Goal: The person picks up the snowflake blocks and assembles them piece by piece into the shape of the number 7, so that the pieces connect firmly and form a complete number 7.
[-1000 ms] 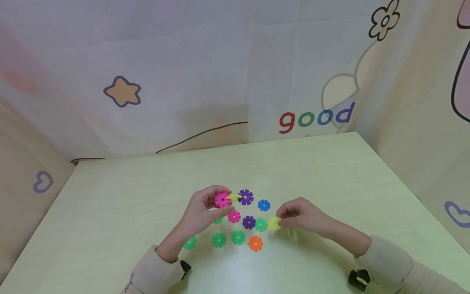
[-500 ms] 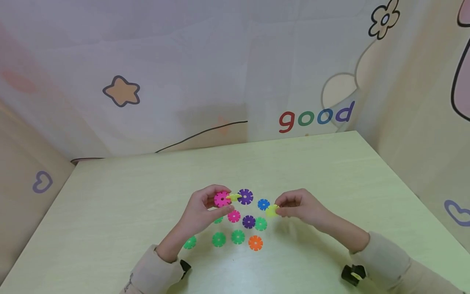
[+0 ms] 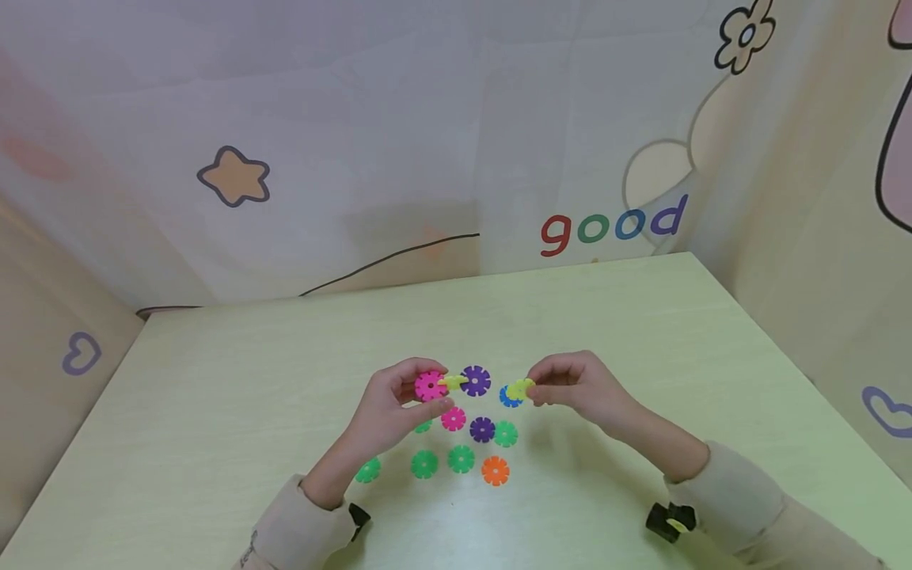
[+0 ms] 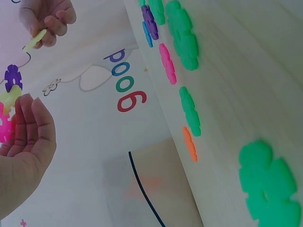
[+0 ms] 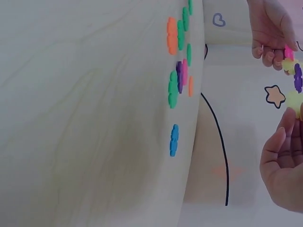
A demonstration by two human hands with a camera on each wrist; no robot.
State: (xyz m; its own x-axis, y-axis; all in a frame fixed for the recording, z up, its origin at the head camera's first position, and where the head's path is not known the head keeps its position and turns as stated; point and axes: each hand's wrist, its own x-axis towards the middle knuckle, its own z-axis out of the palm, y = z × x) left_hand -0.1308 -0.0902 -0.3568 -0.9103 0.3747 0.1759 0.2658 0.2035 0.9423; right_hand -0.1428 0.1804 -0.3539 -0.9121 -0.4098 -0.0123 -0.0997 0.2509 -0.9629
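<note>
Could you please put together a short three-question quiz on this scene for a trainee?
1. Multiple choice: What does the right hand pinch?
a) an orange disc
b) a yellow disc
c) a green disc

2. Fill in the blank: In the joined row that the left hand holds, a ____ disc sits between the pink disc and the purple disc.

3. True or false: The joined row lies flat on the table.

Key: 1. b. 2. Yellow. 3. False; the wrist views show it held up above the table.
</note>
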